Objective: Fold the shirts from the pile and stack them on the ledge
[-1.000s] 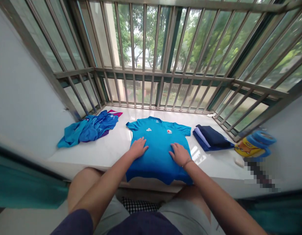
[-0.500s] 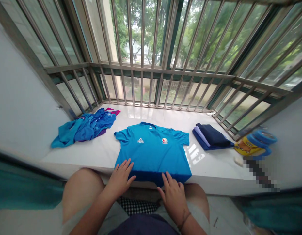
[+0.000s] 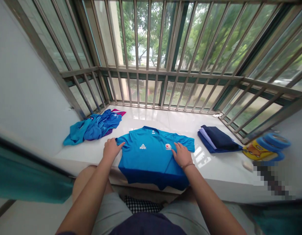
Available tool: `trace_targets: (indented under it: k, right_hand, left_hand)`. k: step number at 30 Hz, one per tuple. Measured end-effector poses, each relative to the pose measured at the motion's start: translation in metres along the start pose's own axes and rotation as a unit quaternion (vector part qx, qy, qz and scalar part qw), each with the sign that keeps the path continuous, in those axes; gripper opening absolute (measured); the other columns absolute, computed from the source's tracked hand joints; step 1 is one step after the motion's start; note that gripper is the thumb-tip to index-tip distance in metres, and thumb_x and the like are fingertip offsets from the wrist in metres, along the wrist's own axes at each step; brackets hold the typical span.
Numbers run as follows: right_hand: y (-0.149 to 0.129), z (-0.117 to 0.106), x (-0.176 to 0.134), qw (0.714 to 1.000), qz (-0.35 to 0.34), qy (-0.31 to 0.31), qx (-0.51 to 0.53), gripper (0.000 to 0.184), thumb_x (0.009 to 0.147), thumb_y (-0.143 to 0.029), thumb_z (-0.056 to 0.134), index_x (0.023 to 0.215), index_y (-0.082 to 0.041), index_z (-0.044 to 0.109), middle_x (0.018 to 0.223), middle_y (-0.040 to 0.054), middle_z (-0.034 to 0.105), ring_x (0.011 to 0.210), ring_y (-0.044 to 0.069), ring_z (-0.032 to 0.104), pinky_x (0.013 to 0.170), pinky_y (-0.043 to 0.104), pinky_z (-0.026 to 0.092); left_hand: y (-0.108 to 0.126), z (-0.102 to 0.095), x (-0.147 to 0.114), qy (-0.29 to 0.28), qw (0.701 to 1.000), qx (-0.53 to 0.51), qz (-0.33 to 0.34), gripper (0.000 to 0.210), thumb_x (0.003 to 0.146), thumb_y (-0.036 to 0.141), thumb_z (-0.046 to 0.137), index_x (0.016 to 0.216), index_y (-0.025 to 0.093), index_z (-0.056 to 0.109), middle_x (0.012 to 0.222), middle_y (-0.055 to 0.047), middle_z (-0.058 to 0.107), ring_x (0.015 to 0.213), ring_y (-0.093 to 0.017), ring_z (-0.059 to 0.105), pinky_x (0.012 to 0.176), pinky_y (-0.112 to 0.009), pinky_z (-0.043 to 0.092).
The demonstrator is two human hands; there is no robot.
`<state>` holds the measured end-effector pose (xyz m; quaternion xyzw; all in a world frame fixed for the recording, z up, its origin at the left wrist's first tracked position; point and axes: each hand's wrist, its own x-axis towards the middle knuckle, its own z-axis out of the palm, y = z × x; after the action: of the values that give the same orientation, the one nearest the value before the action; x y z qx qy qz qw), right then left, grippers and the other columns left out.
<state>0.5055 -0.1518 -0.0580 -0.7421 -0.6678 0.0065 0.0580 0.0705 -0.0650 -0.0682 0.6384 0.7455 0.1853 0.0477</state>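
A blue short-sleeved T-shirt (image 3: 148, 156) lies spread on the white window ledge, collar toward the window, with a white logo and a small round red-and-white badge on its chest. Its lower part hangs over the ledge's front edge. At the left sleeve, my left hand (image 3: 112, 149) has its thumb on top and its fingers curled at the cuff, pinching the cloth. My right hand (image 3: 182, 155) lies on the shirt beside the badge, thumb and fingers apart, near the right sleeve.
On the left of the ledge (image 3: 92, 156) is a crumpled heap of blue and purple clothes (image 3: 99, 125). Folded dark clothes (image 3: 218, 138) lie to the right, beside a yellow-and-blue jug (image 3: 263, 147) and a small pale object (image 3: 247, 165). Metal bars (image 3: 148, 88) line the window.
Both hands have moved forward from the shirt's lower edge, the left to the sleeve and the right beside the badge. More of the hem now hangs over the edge. The view has shifted slightly.
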Motion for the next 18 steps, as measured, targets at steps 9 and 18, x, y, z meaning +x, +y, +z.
trace_targets:
  k: [9, 18]
  right_hand:
    - [0.002, 0.030, -0.064, 0.996, 0.032, 0.003, -0.085, 0.051, 0.112, -0.044, 0.046, 0.156, -0.022, 0.058, 0.156, 0.0167, 0.057, 0.129, 0.033, 0.059, 0.095, 0.043, 0.052]
    - [-0.018, 0.027, -0.136, 0.994, 0.011, 0.000, -0.113, 0.048, 0.108, -0.047, 0.054, 0.147, -0.020, 0.063, 0.137, 0.0184, 0.066, 0.109, 0.034, 0.064, 0.078, 0.040, 0.051]
  left_hand:
    - [-0.016, -0.010, 0.000, -0.011, 0.962, -0.273, -0.012, 0.046, 0.091, 0.067, 0.050, 0.091, 0.024, 0.064, 0.084, -0.003, 0.077, 0.079, -0.022, 0.069, 0.074, -0.030, 0.051]
    - [-0.050, -0.015, -0.042, -0.019, 0.994, -0.061, -0.086, 0.034, 0.098, 0.044, 0.054, 0.121, 0.022, 0.063, 0.094, -0.010, 0.080, 0.088, -0.032, 0.075, 0.073, -0.037, 0.052]
